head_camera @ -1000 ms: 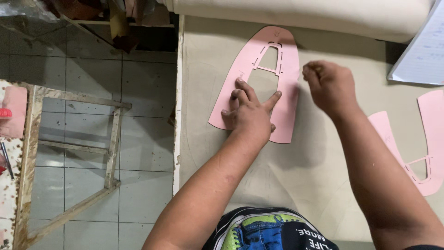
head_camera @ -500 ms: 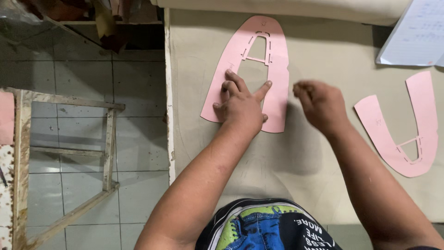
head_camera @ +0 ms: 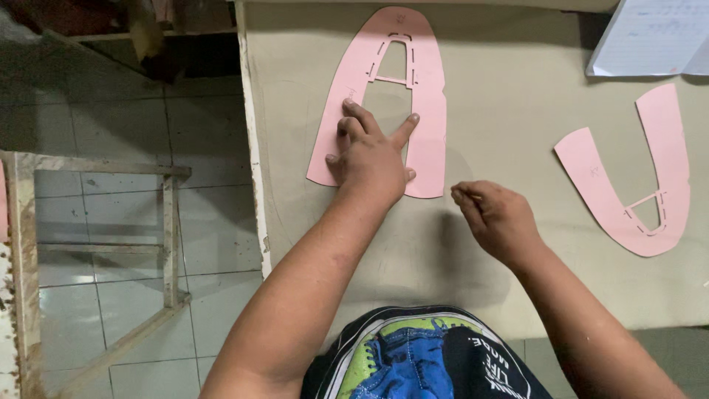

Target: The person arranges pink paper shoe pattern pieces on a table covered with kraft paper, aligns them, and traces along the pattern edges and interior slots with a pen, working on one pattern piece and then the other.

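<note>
A pink U-shaped paper pattern (head_camera: 428,96) with a cut-out window lies flat on the beige table (head_camera: 517,133). My left hand (head_camera: 369,151) presses on it with fingers spread across its two legs. My right hand (head_camera: 495,218) hovers just below the pattern's right leg, fingertips pinched together, apparently around something thin that is too small to make out. A second pink pattern (head_camera: 635,177) of similar shape lies to the right, untouched.
White lined paper (head_camera: 650,37) sits at the table's far right corner. The table's left edge (head_camera: 251,148) drops to a tiled floor. A worn wooden frame (head_camera: 170,244) stands on the floor at left.
My right hand has moved down from beside the pattern's right leg to below its end. The left hand stays pressed on the pattern; the view has shifted.
</note>
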{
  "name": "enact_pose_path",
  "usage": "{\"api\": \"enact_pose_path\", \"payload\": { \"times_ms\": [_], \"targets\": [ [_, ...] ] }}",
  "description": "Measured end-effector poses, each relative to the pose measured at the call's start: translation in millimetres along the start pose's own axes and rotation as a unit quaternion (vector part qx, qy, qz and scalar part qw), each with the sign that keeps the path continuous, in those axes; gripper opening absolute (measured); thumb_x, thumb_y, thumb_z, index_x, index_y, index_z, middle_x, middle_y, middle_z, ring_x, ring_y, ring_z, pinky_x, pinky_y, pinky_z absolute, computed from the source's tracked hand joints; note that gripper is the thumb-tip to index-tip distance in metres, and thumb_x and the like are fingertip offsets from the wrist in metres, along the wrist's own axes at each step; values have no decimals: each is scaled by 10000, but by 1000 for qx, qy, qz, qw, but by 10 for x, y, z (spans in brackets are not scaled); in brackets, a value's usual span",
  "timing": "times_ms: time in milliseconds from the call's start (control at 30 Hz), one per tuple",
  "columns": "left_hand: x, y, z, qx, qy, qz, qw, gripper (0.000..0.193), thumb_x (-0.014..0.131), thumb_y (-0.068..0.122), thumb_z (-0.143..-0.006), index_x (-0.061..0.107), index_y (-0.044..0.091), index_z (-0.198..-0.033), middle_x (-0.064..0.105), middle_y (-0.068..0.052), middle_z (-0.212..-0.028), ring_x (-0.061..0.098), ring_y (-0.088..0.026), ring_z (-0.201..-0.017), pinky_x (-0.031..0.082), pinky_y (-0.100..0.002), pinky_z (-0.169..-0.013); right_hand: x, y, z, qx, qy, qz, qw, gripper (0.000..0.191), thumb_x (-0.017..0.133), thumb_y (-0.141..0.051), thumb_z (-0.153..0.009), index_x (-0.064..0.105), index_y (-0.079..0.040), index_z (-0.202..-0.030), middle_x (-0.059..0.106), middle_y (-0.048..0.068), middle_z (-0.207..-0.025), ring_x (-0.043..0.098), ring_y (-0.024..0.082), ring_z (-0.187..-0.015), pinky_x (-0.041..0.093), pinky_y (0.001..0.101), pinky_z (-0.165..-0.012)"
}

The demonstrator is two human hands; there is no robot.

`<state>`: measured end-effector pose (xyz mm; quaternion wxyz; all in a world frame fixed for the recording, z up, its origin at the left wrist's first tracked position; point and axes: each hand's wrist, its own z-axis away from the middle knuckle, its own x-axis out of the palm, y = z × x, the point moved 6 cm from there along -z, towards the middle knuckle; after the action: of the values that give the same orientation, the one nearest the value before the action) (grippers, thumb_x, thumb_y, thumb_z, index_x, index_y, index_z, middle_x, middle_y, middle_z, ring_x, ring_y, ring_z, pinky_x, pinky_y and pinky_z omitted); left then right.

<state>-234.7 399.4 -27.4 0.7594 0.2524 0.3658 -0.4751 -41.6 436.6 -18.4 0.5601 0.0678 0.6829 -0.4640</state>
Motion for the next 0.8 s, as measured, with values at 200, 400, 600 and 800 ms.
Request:
{"api": "enact_pose_path", "payload": {
  "times_ms": [200,400,600,800],
  "targets": [
    [20,-8,30,4,28,5,1000,929,708,640,-847,141,543,-1577,14,-425,-1574,295,-519,-1392,562,-587,-899,25,31,157,-10,32,-41,999,114,682,-122,-984,722,-51,-1063,755,125,-1003,736,282,-852,582,357,-748],
    [1,2,64,9,34,-3,999,924,706,639,-852,151,543,-1585,41,-431,-1575,334,-511,-1360,577,-570,-886,32,6,270,-14,37,-56,998,117,685,-136,-983,717,-52,-1058,756,117,-977,737,270,-830,582,350,-733],
    [21,-6,20,4,14,-14,1000,919,689,651,-855,118,561,-1569,24,-420,-1575,340,-495,-1344,571,-549,-896,67,9,258,1,25,-45,999,103,698,-123,-975,709,-53,-1051,753,118,-962,734,276,-812,576,355,-712],
    [10,-28,40,11,34,-22,999,924,686,669,-848,139,541,-1582,53,-435,-1567,345,-512,-1350,575,-546,-901,308,-347,133,-105,18,-83,991,121,663,-77,-964,693,-55,-1080,739,125,-975,725,300,-854,578,370,-742]
  ]
}}
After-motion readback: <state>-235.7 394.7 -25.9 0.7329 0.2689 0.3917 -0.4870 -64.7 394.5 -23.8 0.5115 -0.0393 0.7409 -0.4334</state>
